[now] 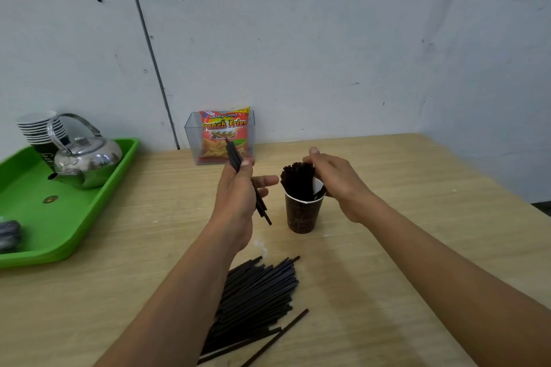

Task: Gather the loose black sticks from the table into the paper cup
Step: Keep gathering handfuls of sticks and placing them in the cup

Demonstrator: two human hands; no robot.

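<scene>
A dark brown paper cup [302, 216] stands upright in the middle of the wooden table, with a dense bunch of black sticks [297, 179] leaning in it. My right hand [337, 180] rests on the far right side of that bunch and the cup's rim, fingers curled around the sticks. My left hand [238, 191] is raised just left of the cup and pinches a few black sticks [262, 207] that run steeply from above the thumb down past the palm. A large pile of loose black sticks [256, 298] lies on the table nearer to me, between my forearms.
A green tray [74, 226] at the left carries a steel kettle [86, 161], stacked paper cups [40, 126] and a dark object at its near edge. A clear box with a French fries snack packet [223, 135] stands against the white wall behind the cup.
</scene>
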